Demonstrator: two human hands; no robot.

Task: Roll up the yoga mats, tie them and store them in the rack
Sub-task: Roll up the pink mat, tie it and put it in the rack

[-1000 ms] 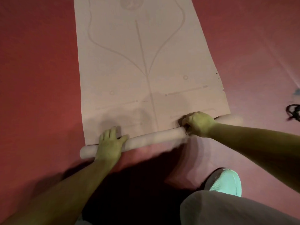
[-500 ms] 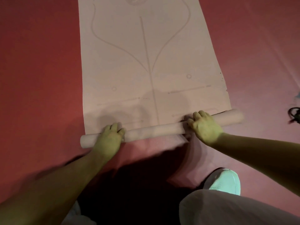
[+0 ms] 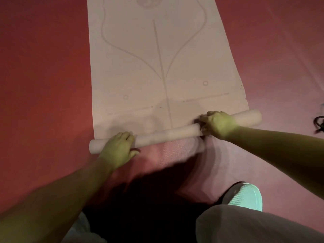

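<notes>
Yoga mat (image 3: 157,67), pale pink w/ printed guide lines, lies flat on the red floor (image 3: 43,85) and runs from the near centre out past the far edge of view. Only its near end is wound up: a thin roll (image 3: 166,135) lies across the mat's width, slightly skewed, right end farther than left, both ends poking a bit past the flat part's edges. Left hand (image 3: 116,151) sits over the roll nr its left end, fingers close together and curled over the far side, thumb out on the near side. Right hand (image 3: 217,124) is clamped on the roll nr the right end, fingers bent tight round it; thumb hidden, can't tell where it sits. Progress, as I read it: rolling has just begun, a few turns at most, and most of the mat is flat beyond the hands. Left to do: roll the rest, tie it, put it in the rack, then any other mats. No tie in either hand, no rack in view. Small black thing (image 3: 319,123) at the far right edge could be a strap, too cut off to tell. Pale green shoe (image 3: 245,197) and a light trouser leg (image 3: 245,225) at near right.
</notes>
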